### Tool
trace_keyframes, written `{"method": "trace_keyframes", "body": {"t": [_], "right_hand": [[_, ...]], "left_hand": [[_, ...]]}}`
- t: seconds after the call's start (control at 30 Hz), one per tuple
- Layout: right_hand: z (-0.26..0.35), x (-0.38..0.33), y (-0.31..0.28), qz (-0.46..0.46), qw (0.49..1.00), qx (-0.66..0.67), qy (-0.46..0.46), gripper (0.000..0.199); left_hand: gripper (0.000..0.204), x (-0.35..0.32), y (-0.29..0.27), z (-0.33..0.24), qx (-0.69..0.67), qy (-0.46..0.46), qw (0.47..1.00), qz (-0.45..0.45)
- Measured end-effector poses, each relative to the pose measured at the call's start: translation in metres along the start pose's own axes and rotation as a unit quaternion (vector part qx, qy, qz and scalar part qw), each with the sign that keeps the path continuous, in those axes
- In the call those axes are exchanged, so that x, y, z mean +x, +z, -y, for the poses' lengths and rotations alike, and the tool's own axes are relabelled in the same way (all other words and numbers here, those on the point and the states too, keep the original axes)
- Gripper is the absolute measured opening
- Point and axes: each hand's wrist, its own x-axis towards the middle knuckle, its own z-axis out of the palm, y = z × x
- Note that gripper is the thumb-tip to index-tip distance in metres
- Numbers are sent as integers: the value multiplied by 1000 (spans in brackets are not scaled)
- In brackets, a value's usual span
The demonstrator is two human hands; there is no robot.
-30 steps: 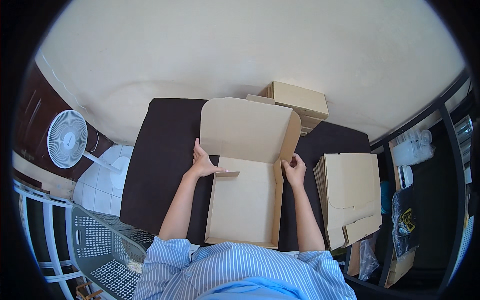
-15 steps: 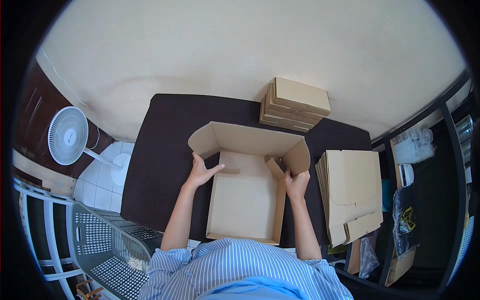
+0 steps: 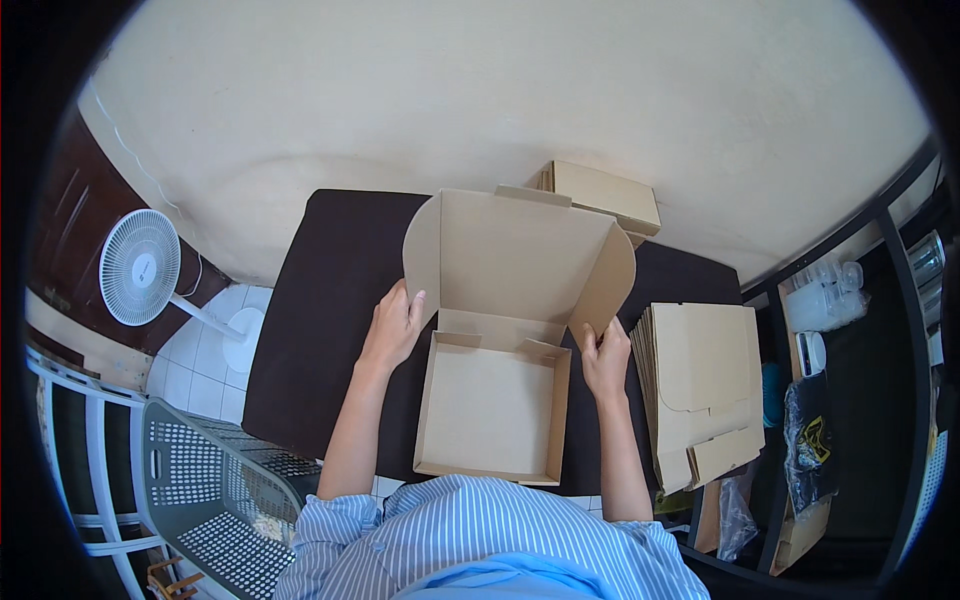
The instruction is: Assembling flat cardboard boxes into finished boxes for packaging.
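A brown cardboard box lies in front of me, its tray walls standing and its lid raised at the far side. Two rounded side flaps bend inward from the lid, and a narrow tuck flap runs along its top edge. My left hand pinches the lower part of the left side flap, thumb on the inner face. On the other side, my right hand grips the bottom of the right side flap. Nothing lies inside the tray.
Flat cardboard blanks are stacked at the table's right. Folded boxes stand at the back, partly hidden by the lid. A dark cloth covers the table. A white fan and a grey-green basket stand left; shelves rise right.
The lid has swung up more upright, and its tuck flap now shows at the top. Both hands have shifted on the side flaps. The small inner flaps at the tray's far corners now sit inward.
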Motion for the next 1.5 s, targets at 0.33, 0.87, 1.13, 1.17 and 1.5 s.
{"method": "trace_keyframes", "body": {"t": [0.33,0.87,1.13,1.17,1.5], "right_hand": [[41,-19,-18,60,995,-58,58,14],[25,-80,-12,64,997,-20,27,46],[16,-113,-33,192,980,-59,5,69],[15,-119,-36,196,979,-54,-10,73],[32,-151,-40,133,988,19,71,50]], "left_hand": [[24,-16,-18,-25,19,-19,997,67],[63,-86,0,-5,-111,14,989,99],[80,-119,-2,3,-22,66,989,128],[81,-124,-2,5,-32,41,989,136],[71,-149,15,9,-42,-17,998,34]]}}
